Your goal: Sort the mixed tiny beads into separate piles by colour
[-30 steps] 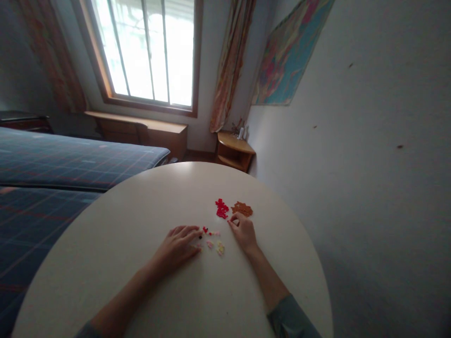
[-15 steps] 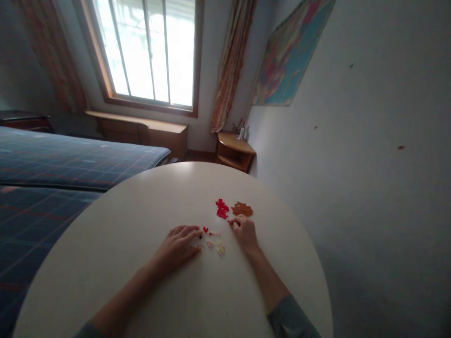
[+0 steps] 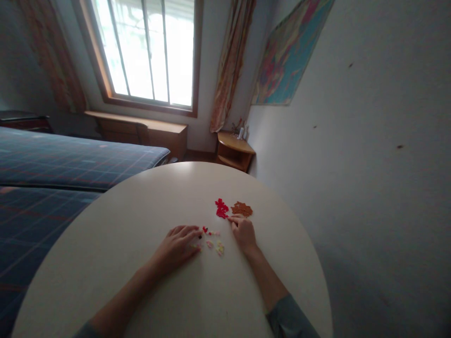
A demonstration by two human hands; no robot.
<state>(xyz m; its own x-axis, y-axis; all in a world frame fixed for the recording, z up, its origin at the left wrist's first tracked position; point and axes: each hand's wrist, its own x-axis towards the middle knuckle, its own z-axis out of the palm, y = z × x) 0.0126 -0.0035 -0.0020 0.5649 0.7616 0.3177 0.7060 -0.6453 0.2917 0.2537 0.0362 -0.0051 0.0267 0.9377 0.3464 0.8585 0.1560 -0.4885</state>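
Observation:
On the white round table (image 3: 169, 188) lie a pile of small red pieces (image 3: 221, 208) and, to its right, a pile of brown pieces (image 3: 241, 209). My right hand (image 3: 244, 231) is at the near edge of these piles, its index finger reaching to the lowest red pieces, the other fingers curled. My left hand (image 3: 181, 245) rests on the table with its fingers spread, beside a few small red pieces (image 3: 205, 229), a dark piece (image 3: 200, 237), pink pieces (image 3: 209, 244) and pale yellow pieces (image 3: 220, 248). Some pieces are partly under its fingertips.
A plaid mattress (image 3: 77, 157) lies to the left of the table. Behind are a wooden desk (image 3: 165, 126) below the window and a small corner shelf (image 3: 235, 143). A wall (image 3: 366, 197) runs along the right side.
My right hand has moved slightly forward and left, its fingertip now at the red pile. The small red piece at its fingertip now lies against the pile. My left hand has stayed in place.

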